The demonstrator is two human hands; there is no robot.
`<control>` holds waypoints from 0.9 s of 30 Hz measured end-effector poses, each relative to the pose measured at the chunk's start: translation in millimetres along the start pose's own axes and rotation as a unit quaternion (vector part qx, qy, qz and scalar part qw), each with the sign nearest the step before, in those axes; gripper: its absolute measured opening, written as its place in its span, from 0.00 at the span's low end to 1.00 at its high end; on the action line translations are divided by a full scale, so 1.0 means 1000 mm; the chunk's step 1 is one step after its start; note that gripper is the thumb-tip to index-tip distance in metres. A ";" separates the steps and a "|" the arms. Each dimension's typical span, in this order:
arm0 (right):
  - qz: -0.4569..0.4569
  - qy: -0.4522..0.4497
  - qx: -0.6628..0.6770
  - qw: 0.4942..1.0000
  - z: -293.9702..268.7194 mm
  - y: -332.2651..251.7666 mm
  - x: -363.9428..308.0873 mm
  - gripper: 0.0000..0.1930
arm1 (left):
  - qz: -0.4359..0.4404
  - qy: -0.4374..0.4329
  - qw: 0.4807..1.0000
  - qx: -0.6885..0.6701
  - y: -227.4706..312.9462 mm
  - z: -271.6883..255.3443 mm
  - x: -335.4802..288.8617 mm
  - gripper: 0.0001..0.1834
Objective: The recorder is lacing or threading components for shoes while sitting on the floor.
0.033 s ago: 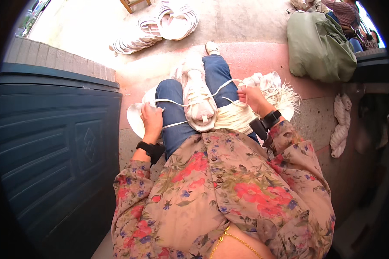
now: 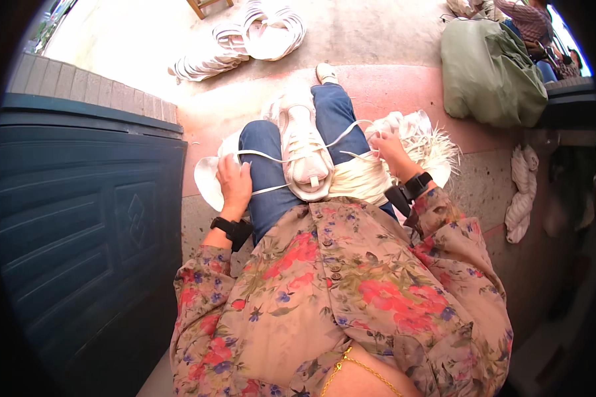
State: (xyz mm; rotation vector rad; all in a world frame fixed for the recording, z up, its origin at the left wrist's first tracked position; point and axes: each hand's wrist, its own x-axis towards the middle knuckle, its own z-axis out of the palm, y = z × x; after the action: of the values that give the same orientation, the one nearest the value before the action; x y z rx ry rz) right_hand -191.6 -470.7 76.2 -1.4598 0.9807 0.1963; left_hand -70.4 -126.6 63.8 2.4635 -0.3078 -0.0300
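Note:
A white and pale pink sneaker (image 2: 309,169) rests between my thighs, its heel toward me and several rows of lacing across its front. From it white shoelaces (image 2: 266,155) run out to both sides, over my jeans. At the left thigh, my left hand (image 2: 234,180) is closed at a lace end, fingertips partly hidden. My right hand (image 2: 389,151) pinches the other lace side beyond the right thigh. A bundle of cream laces (image 2: 357,178) lies across the right thigh, below that hand. Other white shoe pieces (image 2: 208,182) show behind my left hand.
A dark blue panelled door (image 2: 86,198) stands close on the left. Ahead on the floor are strung loops of white shoe parts (image 2: 271,33). A large green sack (image 2: 487,73) sits at the far right, with a person beyond it. A twisted white bundle (image 2: 523,192) lies at right.
My left hand's fingers have risen slightly along the thigh. The right hand has shifted a little, its fingers turning up. The sneaker stays where it was.

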 end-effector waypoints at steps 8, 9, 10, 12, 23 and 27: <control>-0.457 0.148 -0.394 0.783 0.021 0.019 -0.026 0.14 | 0.137 -0.053 0.989 -0.024 0.026 -0.012 -0.001 0.11; -0.454 0.113 -0.390 0.793 0.026 0.014 -0.032 0.12 | 0.123 -0.065 0.989 -0.051 0.025 -0.014 0.001 0.12; -0.423 0.094 -0.399 0.808 0.031 0.008 -0.036 0.12 | 0.110 -0.076 0.988 -0.076 0.022 -0.016 0.001 0.12; -0.437 0.019 -0.416 0.797 0.034 0.000 -0.042 0.10 | 0.032 -0.091 0.983 -0.155 0.015 -0.019 -0.002 0.12; -0.500 -0.035 -0.458 0.735 0.042 -0.002 -0.033 0.04 | -0.051 -0.082 0.976 -0.193 0.013 -0.016 0.003 0.07; -0.525 -0.044 -0.447 0.723 0.036 0.000 -0.033 0.04 | 0.109 -0.031 0.984 -0.137 0.047 -0.025 0.013 0.07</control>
State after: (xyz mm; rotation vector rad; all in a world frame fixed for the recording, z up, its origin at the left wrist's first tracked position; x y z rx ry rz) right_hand -196.1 -424.3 91.6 -2.6492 -0.2515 -0.1398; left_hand -65.4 -150.5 113.1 2.1469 -0.5617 -0.0519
